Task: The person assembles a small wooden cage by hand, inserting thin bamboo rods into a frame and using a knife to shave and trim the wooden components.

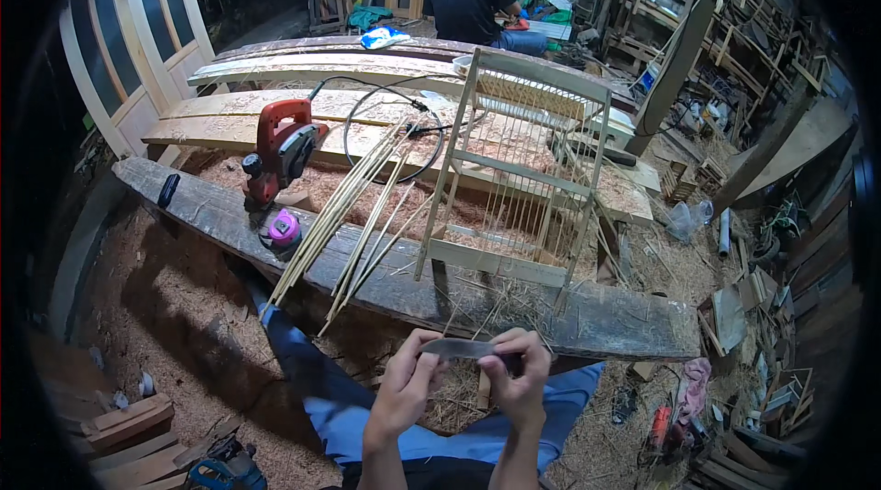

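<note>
Blade (461,349), grey, curved; held near the front edge of the plank bench (633,320), right of its middle.
Left hand (402,387) pinches one end, right hand (519,380) the other; a slipping thumb could get cut. Writing: pale mark on background person's dark shirt (466,5), too small to read.

My left hand (406,380) and right hand (519,373) cover the ends of the curved metal blade (459,349). The lower edge crops my forearms (384,470) and a blue tool (228,473).
</note>
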`<state>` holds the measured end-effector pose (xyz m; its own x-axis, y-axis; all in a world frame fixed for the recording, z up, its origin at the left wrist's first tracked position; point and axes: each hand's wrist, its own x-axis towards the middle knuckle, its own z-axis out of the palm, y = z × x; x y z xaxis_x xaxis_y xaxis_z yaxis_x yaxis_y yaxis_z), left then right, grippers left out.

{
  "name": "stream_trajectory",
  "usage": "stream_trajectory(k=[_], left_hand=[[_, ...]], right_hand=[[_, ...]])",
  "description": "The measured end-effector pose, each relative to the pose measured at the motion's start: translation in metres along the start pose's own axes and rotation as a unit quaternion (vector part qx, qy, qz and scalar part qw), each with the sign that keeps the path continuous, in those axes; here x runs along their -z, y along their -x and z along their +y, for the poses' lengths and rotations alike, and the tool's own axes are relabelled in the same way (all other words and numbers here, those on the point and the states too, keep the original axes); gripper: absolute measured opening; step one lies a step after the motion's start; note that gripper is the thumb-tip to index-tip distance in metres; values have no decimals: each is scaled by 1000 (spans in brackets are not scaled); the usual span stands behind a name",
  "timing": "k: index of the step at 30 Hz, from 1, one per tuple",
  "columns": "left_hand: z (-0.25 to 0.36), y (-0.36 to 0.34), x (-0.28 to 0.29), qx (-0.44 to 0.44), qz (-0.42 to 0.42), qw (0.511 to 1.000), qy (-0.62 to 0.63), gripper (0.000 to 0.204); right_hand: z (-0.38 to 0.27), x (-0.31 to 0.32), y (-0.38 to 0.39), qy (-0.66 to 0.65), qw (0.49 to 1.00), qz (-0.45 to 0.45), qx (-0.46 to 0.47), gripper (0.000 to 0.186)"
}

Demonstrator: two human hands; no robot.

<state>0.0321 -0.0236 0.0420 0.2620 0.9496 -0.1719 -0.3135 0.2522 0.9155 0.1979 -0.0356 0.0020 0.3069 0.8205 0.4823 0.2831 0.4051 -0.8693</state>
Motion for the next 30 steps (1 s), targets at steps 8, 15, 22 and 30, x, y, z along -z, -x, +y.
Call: stream_trajectory(k=[8,15,22,30], left_hand=[[-16,-1,7,-93,-89,987,-99,31],[-12,-1,13,-12,-120,992,-43,26],[-16,-3,21,10,-150,988,42,22],[14,5,32,56,-76,990,103,16]], right_hand=[[-19,-17,-1,23,995,-92,9,34],[-10,-10,-4,65,992,-93,54,35],[-12,-6,-9,127,981,-88,118,37],[20,36,-6,67,989,123,-50,37]])
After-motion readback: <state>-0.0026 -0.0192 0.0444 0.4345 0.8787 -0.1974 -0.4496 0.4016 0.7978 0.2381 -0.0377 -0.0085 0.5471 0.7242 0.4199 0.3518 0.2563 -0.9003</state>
